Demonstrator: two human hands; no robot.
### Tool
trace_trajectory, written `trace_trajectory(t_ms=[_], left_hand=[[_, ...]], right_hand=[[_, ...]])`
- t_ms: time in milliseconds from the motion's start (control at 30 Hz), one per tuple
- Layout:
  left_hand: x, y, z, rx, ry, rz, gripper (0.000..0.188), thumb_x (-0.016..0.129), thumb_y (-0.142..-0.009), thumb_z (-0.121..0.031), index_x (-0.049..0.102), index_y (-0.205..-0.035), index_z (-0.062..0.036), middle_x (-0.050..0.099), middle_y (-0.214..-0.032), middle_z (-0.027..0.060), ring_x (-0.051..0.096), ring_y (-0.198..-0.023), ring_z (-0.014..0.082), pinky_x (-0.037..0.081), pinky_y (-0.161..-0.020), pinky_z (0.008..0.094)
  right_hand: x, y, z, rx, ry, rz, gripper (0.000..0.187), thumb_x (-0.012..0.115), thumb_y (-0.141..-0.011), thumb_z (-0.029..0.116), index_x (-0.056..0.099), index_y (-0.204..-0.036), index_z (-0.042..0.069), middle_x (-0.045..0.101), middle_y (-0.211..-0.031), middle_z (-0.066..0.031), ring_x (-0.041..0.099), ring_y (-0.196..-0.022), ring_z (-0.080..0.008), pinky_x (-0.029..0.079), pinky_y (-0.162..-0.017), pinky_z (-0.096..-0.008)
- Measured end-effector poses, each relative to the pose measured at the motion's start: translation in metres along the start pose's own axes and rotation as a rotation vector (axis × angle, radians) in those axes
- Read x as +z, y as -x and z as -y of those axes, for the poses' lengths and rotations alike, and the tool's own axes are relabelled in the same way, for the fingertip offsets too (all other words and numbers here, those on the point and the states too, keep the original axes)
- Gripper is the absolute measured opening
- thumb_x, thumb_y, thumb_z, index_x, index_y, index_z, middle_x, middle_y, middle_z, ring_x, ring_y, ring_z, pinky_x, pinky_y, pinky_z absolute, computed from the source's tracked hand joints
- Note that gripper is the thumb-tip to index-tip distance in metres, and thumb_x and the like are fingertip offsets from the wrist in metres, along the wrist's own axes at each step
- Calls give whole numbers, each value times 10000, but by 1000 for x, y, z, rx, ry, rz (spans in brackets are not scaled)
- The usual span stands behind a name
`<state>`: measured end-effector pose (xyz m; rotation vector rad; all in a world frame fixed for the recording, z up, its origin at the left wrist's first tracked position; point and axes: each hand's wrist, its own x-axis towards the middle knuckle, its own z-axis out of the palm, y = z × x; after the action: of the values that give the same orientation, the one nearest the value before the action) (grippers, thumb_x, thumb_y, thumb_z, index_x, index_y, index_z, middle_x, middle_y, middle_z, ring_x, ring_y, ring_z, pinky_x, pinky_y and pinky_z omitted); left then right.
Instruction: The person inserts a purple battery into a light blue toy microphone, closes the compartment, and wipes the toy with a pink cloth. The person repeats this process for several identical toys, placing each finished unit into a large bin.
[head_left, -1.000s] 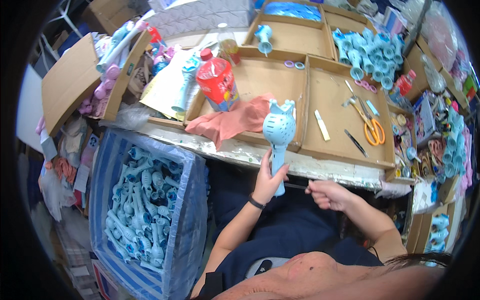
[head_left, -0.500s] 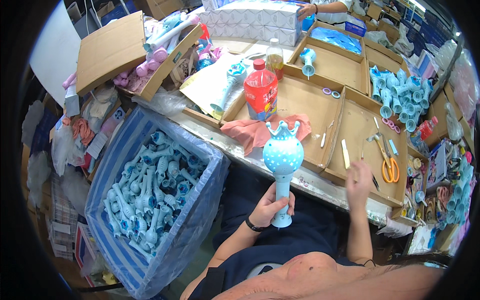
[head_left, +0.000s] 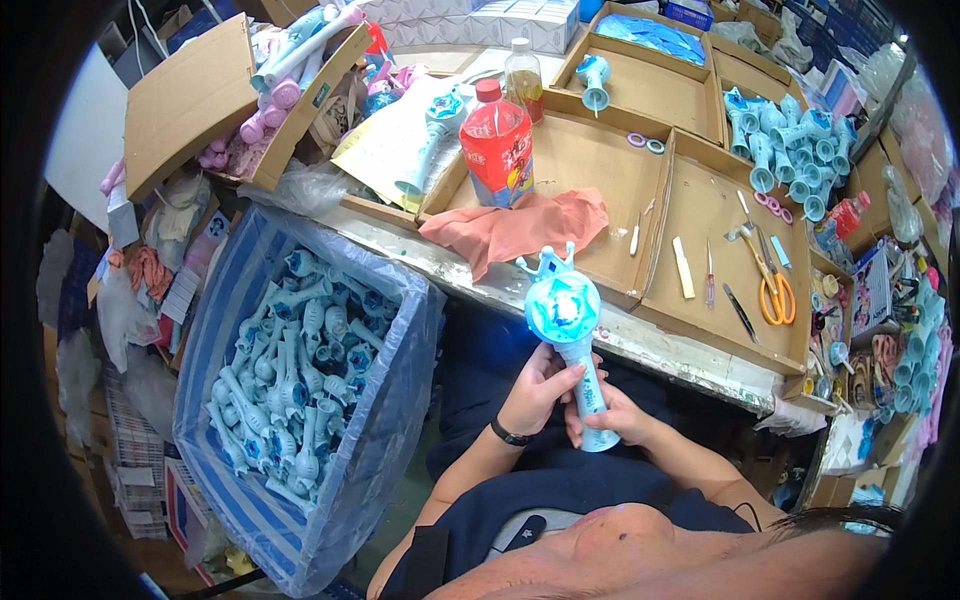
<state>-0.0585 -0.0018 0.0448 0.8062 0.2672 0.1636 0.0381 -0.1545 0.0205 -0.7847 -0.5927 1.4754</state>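
A light blue toy wand (head_left: 563, 308) with a round head and a crown on top stands slightly tilted over my lap. The star on its head glows bright blue. My left hand (head_left: 537, 395) is closed around the upper handle, its thumb lying across the front. Lower down, my right hand (head_left: 618, 414) grips the handle from the other side; some of its fingers are hidden behind the wand. A salmon-coloured cloth (head_left: 520, 225) lies on the table edge just beyond the wand.
To my left stands a blue striped bag-lined bin (head_left: 400, 400) full of similar wands. Cardboard trays (head_left: 690, 345) on the table hold orange-handled scissors (head_left: 777, 300), tweezers (head_left: 741, 313) and a screwdriver (head_left: 710, 275). A red-labelled bottle (head_left: 497, 150) and stacked blue wand parts (head_left: 790, 150) stand farther back.
My right hand has come from over the tray to the wand's handle and taken hold. The wand has turned, its star side now showing and lit. The view has shifted slightly.
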Motion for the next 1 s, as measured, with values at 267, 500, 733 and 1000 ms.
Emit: trace_trajectory(t_ms=[267,500,733,1000], left_hand=[[7,8,-8,-2,-126,-10,469,557,-919,-74,401,-1347,38,594,-1251,224,636,-1077,289,526,-935,416],[-1,5,4,123,-170,64,542,613,-905,-12,372,-1391,-6,570,-1281,153,599,-1145,241,481,-983,366],[-11,8,16,485,-611,175,1026,867,-691,-86,212,-1481,-55,442,-1381,127,465,-1282,230,361,-1093,383],[-17,9,14,545,-679,126,1150,929,-645,-204,168,-1495,-56,389,-1433,134,438,-1308,240,362,-1096,397]], right_hand=[[-3,-8,-14,25,241,-27,335,618,-880,98,476,-1179,46,607,-958,-71,632,-885,-190,516,-804,-335],[-3,-11,-19,42,571,-235,412,693,-834,104,522,-1203,41,646,-1066,-131,647,-972,-258,505,-879,-362],[-34,-26,-42,-310,1119,-393,500,784,-733,178,613,-1182,38,621,-1184,-160,583,-1117,-342,473,-960,-393],[-27,-26,-31,-386,1360,-352,483,787,-710,200,639,-1146,53,674,-1050,-151,648,-990,-360,520,-883,-373]])
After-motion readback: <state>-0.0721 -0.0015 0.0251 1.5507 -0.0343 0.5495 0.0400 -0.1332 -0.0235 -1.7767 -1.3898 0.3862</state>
